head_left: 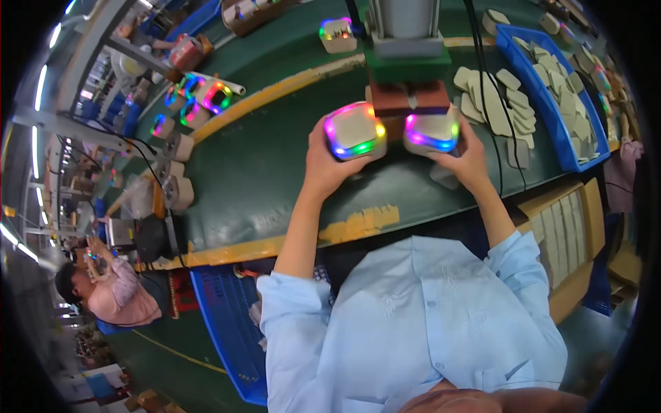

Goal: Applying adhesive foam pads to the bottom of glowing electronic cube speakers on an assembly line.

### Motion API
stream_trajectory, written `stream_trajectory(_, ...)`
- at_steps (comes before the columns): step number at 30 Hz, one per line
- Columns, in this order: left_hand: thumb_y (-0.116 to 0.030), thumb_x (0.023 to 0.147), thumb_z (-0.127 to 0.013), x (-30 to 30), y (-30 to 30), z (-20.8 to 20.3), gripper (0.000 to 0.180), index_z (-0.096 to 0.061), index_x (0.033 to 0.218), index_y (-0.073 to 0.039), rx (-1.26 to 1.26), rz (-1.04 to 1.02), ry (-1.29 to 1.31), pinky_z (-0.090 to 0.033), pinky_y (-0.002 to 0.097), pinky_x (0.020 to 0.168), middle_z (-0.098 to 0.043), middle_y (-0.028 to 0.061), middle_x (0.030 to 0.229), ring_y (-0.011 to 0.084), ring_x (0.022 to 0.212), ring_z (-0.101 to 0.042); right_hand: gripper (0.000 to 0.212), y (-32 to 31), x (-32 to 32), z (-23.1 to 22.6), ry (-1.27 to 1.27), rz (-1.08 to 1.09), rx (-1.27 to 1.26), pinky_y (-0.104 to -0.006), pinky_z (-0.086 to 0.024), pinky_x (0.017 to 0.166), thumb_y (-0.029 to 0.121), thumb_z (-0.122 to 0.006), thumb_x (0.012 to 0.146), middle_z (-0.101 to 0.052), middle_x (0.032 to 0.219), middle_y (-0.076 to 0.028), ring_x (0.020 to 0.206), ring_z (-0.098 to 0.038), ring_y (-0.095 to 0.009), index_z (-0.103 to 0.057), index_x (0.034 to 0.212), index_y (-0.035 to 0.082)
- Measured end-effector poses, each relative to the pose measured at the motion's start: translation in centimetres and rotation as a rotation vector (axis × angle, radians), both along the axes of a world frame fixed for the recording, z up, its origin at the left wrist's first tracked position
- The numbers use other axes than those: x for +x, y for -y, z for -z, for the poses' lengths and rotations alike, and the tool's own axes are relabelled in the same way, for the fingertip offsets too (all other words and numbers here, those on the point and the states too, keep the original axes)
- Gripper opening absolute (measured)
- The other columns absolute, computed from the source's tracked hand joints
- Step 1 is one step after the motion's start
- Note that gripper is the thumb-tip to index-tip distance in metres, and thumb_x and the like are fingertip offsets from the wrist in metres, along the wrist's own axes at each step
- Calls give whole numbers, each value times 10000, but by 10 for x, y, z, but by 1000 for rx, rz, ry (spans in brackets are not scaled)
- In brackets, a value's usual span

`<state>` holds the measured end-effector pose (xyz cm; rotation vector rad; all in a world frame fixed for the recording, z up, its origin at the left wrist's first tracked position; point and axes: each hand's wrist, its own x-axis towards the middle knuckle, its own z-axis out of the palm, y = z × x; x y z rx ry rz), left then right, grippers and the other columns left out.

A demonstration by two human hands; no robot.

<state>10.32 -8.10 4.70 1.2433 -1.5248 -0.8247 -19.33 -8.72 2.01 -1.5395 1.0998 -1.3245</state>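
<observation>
In my left hand (pixel 326 165) is a rounded square light-up box (pixel 354 129), pale on top with a glowing multicoloured ring around its rim. The fingers wrap its left side and the thumb lies along its near edge. My right hand (pixel 470 157) grips a second light-up box (pixel 432 132) of the same sort from the right, its ring lit pink, blue and green. Both boxes are held side by side, just in front of a press head with a reddish-brown block (pixel 406 98) under a green plate (pixel 407 67). Whether either box touches the block I cannot tell.
Pale flat covers (pixel 485 103) lie in a heap right of the press, beside a blue bin (pixel 575 124) of more. Black cables hang there. Lit boxes (pixel 200 100) stand at the far left of the green bench (pixel 255 172). A seated co-worker (pixel 124 296) is at lower left.
</observation>
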Motion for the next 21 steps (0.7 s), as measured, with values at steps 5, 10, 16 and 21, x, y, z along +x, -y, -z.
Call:
stream_trajectory(5, -255, 578, -889, 58, 103, 1, 855, -519, 1321, -50, -120, -115, 211, -445, 437, 1038, -600, 183, 1255, 361, 1203, -554, 762, 10, 21, -21, -314, 6, -93, -390, -415, 1065, 226, -801, 773, -580, 1357, -186, 1272, -546, -322, -467, 1422, 8)
stream_trajectory(10, -194, 669, -820, 146, 259, 37, 746, -492, 1310, 2, -236, -620, 430, -430, 487, 1042, -579, 232, 1248, 436, 1159, -532, 830, -58, -13, 1, -919, -106, -196, -514, -304, 1159, 241, -864, 685, -365, 1518, -286, 1394, -352, -497, -497, 1381, -24)
stream_trajectory(16, -368, 723, -815, 257, 273, 5, 653, -541, 1188, -1, -298, -868, 1120, -474, 484, 948, -596, 204, 1218, 368, 1152, -571, 384, -38, -29, 5, -865, -97, -246, -466, -474, 985, 52, -694, 851, -585, 1293, -226, 1192, -562, -420, -597, 1214, -25)
stream_trajectory(21, -464, 673, -856, 354, 207, -30, 799, -559, 1285, -45, 206, -700, 1300, -526, 499, 926, -647, 210, 1213, 387, 1144, -610, 304, -24, -38, 22, -619, 262, 150, -408, -471, 950, 62, -595, 942, -582, 1286, -223, 1163, -577, -362, -605, 1229, -38)
